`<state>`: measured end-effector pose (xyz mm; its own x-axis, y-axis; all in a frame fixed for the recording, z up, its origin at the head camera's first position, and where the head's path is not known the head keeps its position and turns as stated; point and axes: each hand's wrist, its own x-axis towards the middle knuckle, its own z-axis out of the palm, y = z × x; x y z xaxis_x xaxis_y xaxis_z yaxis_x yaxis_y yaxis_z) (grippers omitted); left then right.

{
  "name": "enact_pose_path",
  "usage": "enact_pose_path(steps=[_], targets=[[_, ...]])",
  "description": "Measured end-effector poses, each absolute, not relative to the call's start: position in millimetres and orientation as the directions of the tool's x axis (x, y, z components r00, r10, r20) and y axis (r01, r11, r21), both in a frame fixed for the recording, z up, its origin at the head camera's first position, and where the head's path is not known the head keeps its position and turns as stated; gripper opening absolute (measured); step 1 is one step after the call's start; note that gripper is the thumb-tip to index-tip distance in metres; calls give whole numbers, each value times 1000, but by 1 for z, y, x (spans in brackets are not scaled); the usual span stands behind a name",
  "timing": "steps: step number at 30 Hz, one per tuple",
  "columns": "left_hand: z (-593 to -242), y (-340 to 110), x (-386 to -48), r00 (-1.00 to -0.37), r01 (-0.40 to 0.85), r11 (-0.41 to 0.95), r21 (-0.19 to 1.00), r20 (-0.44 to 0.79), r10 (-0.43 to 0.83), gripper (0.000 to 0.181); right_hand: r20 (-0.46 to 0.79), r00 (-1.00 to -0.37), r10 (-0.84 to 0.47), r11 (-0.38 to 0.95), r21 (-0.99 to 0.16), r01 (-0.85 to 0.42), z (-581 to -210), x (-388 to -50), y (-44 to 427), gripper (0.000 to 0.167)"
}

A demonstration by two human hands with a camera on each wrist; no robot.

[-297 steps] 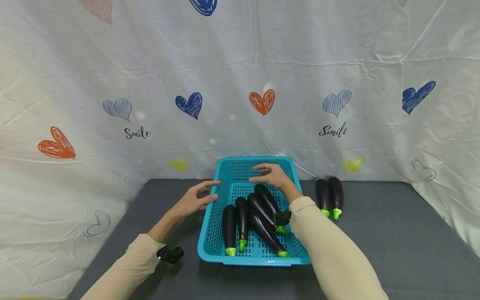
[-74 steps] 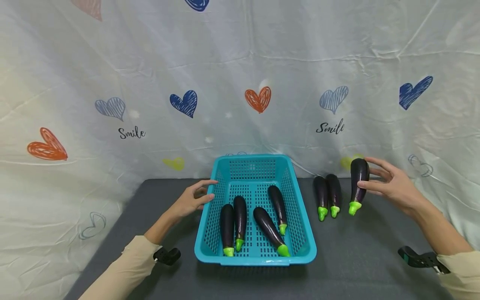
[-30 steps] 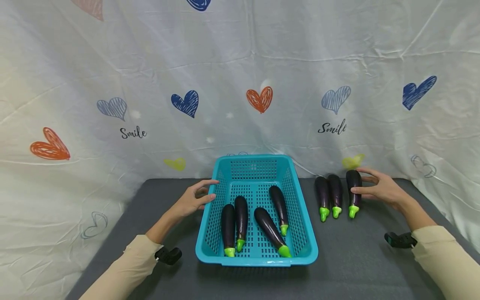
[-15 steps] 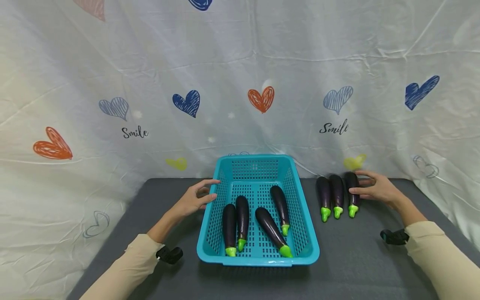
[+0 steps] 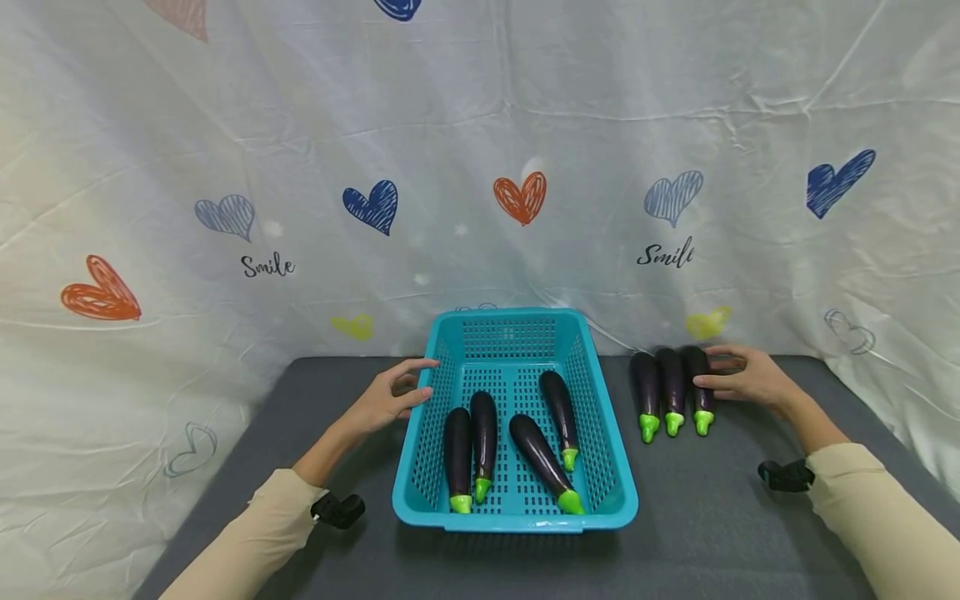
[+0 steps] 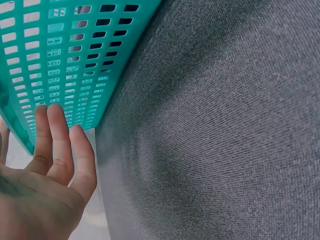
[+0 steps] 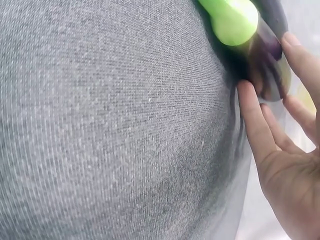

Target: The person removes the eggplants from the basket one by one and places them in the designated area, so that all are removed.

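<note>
In the head view, a blue plastic basket (image 5: 517,523) holds several eggplants, among them a slanted eggplant (image 5: 542,458) near its front right. My left hand (image 5: 381,402) is at the basket's left rim; the left wrist view has its fingers (image 6: 61,145) nearly straight along the perforated outer wall. To the right of the basket, three eggplants lie side by side, green stems toward me. My right hand (image 5: 750,379) holds the rightmost eggplant (image 5: 699,400) between thumb and fingers. The right wrist view shows its green stem (image 7: 235,22) and the fingertips around its dark body.
A dark grey cloth (image 5: 720,533) covers the table. Behind it hangs a white curtain (image 5: 450,125) printed with hearts. The left eggplant (image 5: 646,392) and middle eggplant (image 5: 672,387) of the row lie between the basket and my right hand.
The right hand brought an eggplant from the basket to the table, lowered it and slid it left against the other two. The left hand has stayed at the basket's rim.
</note>
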<state>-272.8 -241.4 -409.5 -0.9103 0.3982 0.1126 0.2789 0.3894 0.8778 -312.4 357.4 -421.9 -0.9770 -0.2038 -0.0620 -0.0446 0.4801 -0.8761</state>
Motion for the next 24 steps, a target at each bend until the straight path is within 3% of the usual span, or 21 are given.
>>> enact_pose_path(steps=[7,15,24], targets=[[-409,-241,-272,-906,282,381,880,114,407,49,-31,-978,-205,466,-882,-70,-420,-311,364,82],[-409,-242,-272,-903,294,377,878,126,411,48,70,-982,-175,550,-820,-157,-410,-307,365,76],[-408,-241,-272,-908,277,372,886,115,403,49,193,-969,-151,442,-864,-241,-398,-303,353,63]])
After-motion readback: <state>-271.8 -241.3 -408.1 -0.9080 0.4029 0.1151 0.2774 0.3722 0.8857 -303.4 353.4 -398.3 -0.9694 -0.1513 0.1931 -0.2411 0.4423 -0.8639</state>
